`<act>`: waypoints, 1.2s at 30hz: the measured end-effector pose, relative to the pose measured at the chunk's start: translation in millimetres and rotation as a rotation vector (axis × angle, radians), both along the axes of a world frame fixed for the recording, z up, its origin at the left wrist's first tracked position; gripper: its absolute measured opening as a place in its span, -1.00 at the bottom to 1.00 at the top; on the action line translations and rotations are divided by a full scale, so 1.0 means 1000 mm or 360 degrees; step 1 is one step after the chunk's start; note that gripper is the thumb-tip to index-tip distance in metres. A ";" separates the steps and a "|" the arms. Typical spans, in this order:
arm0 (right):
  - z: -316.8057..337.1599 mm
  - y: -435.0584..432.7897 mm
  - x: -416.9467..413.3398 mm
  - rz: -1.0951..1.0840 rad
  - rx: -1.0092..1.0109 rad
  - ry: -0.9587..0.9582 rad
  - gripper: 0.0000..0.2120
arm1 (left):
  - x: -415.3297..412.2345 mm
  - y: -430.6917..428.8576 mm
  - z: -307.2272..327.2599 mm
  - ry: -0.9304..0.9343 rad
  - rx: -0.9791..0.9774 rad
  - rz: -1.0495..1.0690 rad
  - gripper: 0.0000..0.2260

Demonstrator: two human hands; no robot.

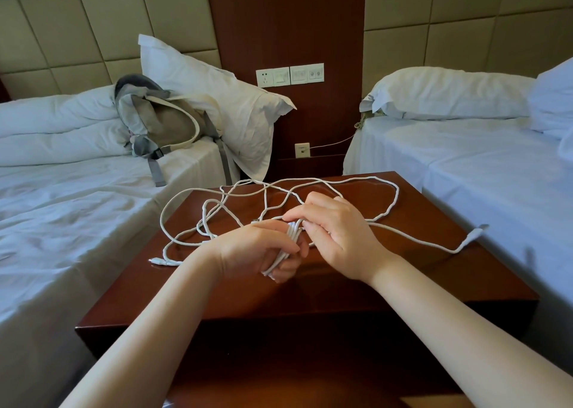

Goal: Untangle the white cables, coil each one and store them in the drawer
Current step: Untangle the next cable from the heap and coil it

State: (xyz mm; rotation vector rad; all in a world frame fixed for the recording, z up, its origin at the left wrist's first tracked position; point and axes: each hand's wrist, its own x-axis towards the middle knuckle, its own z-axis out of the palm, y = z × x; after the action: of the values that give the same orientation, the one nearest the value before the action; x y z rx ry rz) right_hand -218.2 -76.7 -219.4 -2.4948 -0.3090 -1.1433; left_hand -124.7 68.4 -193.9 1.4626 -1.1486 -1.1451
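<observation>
Here, on the bench (403,268), the cables (393,196) sprawl in loose loops over its far half, with one tail running out to the bench's right edge. The coil (290,237) sits mid-bench, its long axis pointing away from me and leaning a little right. My left hand (257,249) is clamped round it. My right hand (338,224), just right of it and nearer that tail, pinches the strand at the coil's far end.

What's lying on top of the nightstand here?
Loose white cables sprawl across the nightstand; the left hand grips a coiled bundle, right hand pinching it. Anything under both hands is hidden.
</observation>
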 end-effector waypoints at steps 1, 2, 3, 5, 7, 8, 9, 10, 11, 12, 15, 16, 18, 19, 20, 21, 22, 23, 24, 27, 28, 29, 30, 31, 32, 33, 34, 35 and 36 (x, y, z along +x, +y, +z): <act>0.001 0.001 -0.002 0.0066 0.0056 0.0056 -0.74 | 0.000 0.001 0.001 0.0030 -0.0008 -0.0020 -0.92; 0.002 0.001 -0.003 0.0126 0.0121 0.0117 -0.74 | 0.000 0.002 0.003 0.0053 -0.0022 -0.0039 -0.92; 0.003 0.002 -0.003 0.0168 0.0173 0.0178 -0.75 | 0.002 0.003 0.003 0.0078 -0.0038 -0.0065 -0.93; 0.005 0.002 -0.002 0.0210 0.0234 0.0290 -0.75 | 0.003 0.003 0.003 0.0160 -0.0061 -0.0135 -0.94; 0.008 0.002 -0.001 0.0269 0.0324 0.0397 -0.76 | 0.006 0.004 0.003 0.0262 -0.0064 -0.0186 -0.91; 0.009 0.002 -0.001 0.0294 0.0375 0.0443 -0.77 | 0.007 0.004 0.002 0.0292 -0.0069 -0.0212 -0.90; 0.010 0.002 -0.001 0.0305 0.0416 0.0480 -0.77 | 0.007 0.004 0.002 0.0302 -0.0077 -0.0232 -0.89; 0.011 0.002 -0.001 0.0298 0.0438 0.0501 -0.77 | 0.007 0.004 0.003 0.0304 -0.0086 -0.0247 -0.88; 0.013 0.001 -0.001 0.0275 0.0440 0.0506 -0.77 | 0.007 0.004 0.004 0.0304 -0.0094 -0.0245 -0.88; 0.013 0.000 -0.001 0.0243 0.0428 0.0497 -0.77 | 0.007 0.003 0.004 0.0302 -0.0102 -0.0223 -0.87; 0.013 -0.004 -0.001 0.0153 0.0410 0.0484 -0.77 | 0.004 0.001 0.004 0.0210 -0.0154 -0.0117 -0.85; 0.012 -0.005 -0.001 0.0126 0.0412 0.0488 -0.77 | 0.004 0.000 0.003 0.0146 -0.0170 -0.0075 -0.85; 0.010 -0.007 0.000 0.0065 0.0392 0.0490 -0.78 | 0.004 -0.003 0.001 -0.0007 -0.0197 0.0024 -0.86; 0.009 -0.008 0.000 0.0029 0.0372 0.0488 -0.77 | 0.004 -0.004 0.001 -0.0084 -0.0216 0.0070 -0.85; 0.009 -0.009 0.000 -0.0009 0.0352 0.0486 -0.77 | 0.004 -0.006 0.000 -0.0147 -0.0236 0.0110 -0.83; 0.008 -0.009 -0.001 -0.0045 0.0336 0.0485 -0.77 | 0.003 -0.008 0.000 -0.0182 -0.0255 0.0149 -0.81; 0.007 -0.008 -0.001 -0.0075 0.0319 0.0475 -0.77 | 0.001 -0.010 0.000 -0.0192 -0.0264 0.0208 -0.80; 0.006 -0.007 -0.001 -0.0102 0.0296 0.0451 -0.78 | 0.000 -0.012 0.000 -0.0199 -0.0261 0.0289 -0.80; 0.006 -0.006 -0.001 -0.0134 0.0267 0.0419 -0.77 | -0.001 -0.013 0.001 -0.0219 -0.0256 0.0370 -0.80; 0.005 -0.002 0.000 -0.0252 0.0231 0.0368 -0.66 | -0.006 -0.017 0.004 -0.0362 -0.0194 0.0529 -0.66; 0.004 -0.001 0.000 -0.0276 0.0240 0.0364 -0.61 | -0.008 -0.018 0.005 -0.0355 -0.0179 0.0595 -0.58; 0.004 -0.001 0.000 -0.0288 0.0259 0.0355 -0.57 | -0.010 -0.019 0.006 -0.0321 -0.0182 0.0686 -0.53; 0.002 -0.001 0.000 -0.0290 0.0290 0.0344 -0.54 | -0.011 -0.020 0.006 -0.0315 -0.0201 0.0776 -0.51; 0.001 -0.001 0.001 -0.0291 0.0328 0.0340 -0.54 | -0.012 -0.021 0.007 -0.0326 -0.0220 0.0846 -0.50; -0.001 -0.002 0.002 -0.0298 0.0369 0.0345 -0.57 | -0.012 -0.021 0.007 -0.0345 -0.0234 0.0894 -0.51; -0.001 -0.002 0.003 -0.0316 0.0414 0.0357 -0.63 | -0.013 -0.022 0.006 -0.0352 -0.0260 0.0927 -0.52; 0.000 -0.003 0.003 -0.0339 0.0471 0.0363 -0.68 | -0.014 -0.022 0.006 -0.0355 -0.0300 0.0967 -0.54; 0.002 -0.003 0.003 -0.0359 0.0540 0.0347 -0.70 | -0.014 -0.022 0.006 -0.0381 -0.0348 0.1025 -0.58; 0.005 -0.002 0.002 -0.0383 0.0620 0.0314 -0.70 | -0.015 -0.022 0.006 -0.0461 -0.0412 0.1101 -0.64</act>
State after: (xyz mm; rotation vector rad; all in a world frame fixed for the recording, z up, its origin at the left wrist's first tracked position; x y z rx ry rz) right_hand -216.0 -79.1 -214.6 -2.3067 0.2524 -0.9244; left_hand -140.0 46.4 -188.3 1.6594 -0.8235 -0.3056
